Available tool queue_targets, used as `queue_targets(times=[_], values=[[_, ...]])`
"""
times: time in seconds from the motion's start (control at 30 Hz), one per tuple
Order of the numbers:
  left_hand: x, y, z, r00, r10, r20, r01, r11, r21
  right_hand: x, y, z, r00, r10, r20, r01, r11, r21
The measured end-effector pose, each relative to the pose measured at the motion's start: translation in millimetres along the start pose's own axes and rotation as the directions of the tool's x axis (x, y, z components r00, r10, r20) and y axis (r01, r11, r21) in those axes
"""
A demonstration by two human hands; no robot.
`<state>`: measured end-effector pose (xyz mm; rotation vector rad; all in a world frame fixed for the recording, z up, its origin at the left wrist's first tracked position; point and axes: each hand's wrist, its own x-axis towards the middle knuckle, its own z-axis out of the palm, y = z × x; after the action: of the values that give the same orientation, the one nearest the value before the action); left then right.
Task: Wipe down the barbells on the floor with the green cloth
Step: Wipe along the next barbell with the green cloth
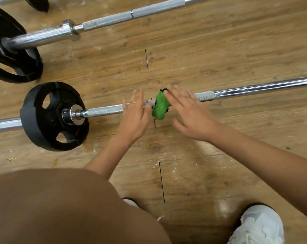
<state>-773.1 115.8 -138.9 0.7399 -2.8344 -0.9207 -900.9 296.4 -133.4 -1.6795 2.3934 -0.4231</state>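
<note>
Cloth (pixel 159 107) bunched over the shaft of the near barbell (pixel 105 110), down on the floor (pixel 202 55), between the two hands. Long axis of that bar running left to right across the view, right end angled slightly away; cloth draped across it and hanging off the near side. Left hand (pixel 135 118) just left of the cloth, fingers (pixel 139 95) straight and spread above the knurled stretch, thumb tip just beside the green, gripping nothing. Right hand (pixel 191 118) just right of it, fingers (pixel 178 95) likewise straight and released, foremost fingertip seeming to touch the cloth's far edge, though blur leaves that unsure. Both hands about equally near, the right perhaps a shade closer by that fingertip. Judged next: close one hand round cloth and bar together, then slide along the axis, toward the plate (pixel 35 118) at left or the smooth chrome at right. Far barbell (pixel 110 18) roughly parallel, well apart from the cloth. Plain ring (pixel 134 102) on a left finger. No brand or legible writing anywhere; faint marks on the plate too small to read.
</note>
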Motion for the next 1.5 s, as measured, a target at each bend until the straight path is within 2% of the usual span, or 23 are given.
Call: queue_targets(times=[0.07,0.13,0.2,0.33,0.47,0.73,0.87,0.93,1.03,1.1,1.17,1.37,1.5], values=[[-4.7,-22.4,-10.3,0.998,-0.039,-0.052,0.045,0.992,0.122,6.5,-19.4,10.1,0.999,-0.035,0.024,0.036,0.999,-0.034],[-8.9,-37.3,-14.7,0.999,-0.006,-0.038,0.015,0.966,0.258,13.3,-28.5,16.7,0.999,0.002,0.034,0.000,0.998,-0.058],[-8.5,-43.0,-14.7,0.999,0.034,-0.022,-0.026,0.954,0.300,23.3,-32.7,17.8,0.999,0.049,-0.012,-0.050,0.997,-0.066],[-2.5,-42.9,-16.2,1.000,0.029,-0.012,-0.024,0.953,0.301,46.7,-40.1,19.7,0.990,0.142,-0.017,-0.143,0.982,-0.124],[4.1,-38.5,-19.3,1.000,0.013,0.006,-0.014,0.949,0.314,58.7,-33.1,18.1,0.990,0.144,-0.005,-0.142,0.964,-0.223],[14.1,-40.9,-21.4,1.000,0.010,0.000,-0.010,0.937,0.349,45.9,-0.1,12.9,0.994,0.109,-0.030,-0.113,0.979,-0.169],[12.2,-37.9,-14.2,1.000,-0.004,-0.030,0.014,0.937,0.349,50.8,-7.2,12.6,0.998,0.064,0.013,-0.060,0.982,-0.181],[10.9,-38.3,-12.7,0.999,-0.004,-0.042,0.018,0.939,0.343,51.0,-13.3,10.5,0.997,0.081,0.009,-0.078,0.986,-0.148],[7.6,-38.7,-10.3,0.998,-0.003,-0.058,0.022,0.943,0.332,54.9,-16.4,6.0,0.990,0.125,-0.072,-0.129,0.990,-0.053],[5.4,-38.8,-9.2,0.998,-0.005,-0.059,0.023,0.946,0.323,60.1,-14.0,3.7,0.983,0.147,-0.108,-0.153,0.987,-0.052],[3.9,-39.1,-9.6,0.999,-0.004,-0.053,0.021,0.947,0.321,63.1,-11.1,4.1,0.983,0.163,-0.086,-0.170,0.983,-0.071],[0.8,-40.2,-11.0,0.999,0.000,-0.040,0.012,0.949,0.316,69.2,-6.2,15.7,0.990,0.132,-0.050,-0.135,0.989,-0.055],[0.2,-38.1,-10.5,0.999,-0.004,-0.040,0.016,0.950,0.311,70.4,-12.5,17.4,0.997,0.028,-0.070,-0.035,0.995,-0.094]])
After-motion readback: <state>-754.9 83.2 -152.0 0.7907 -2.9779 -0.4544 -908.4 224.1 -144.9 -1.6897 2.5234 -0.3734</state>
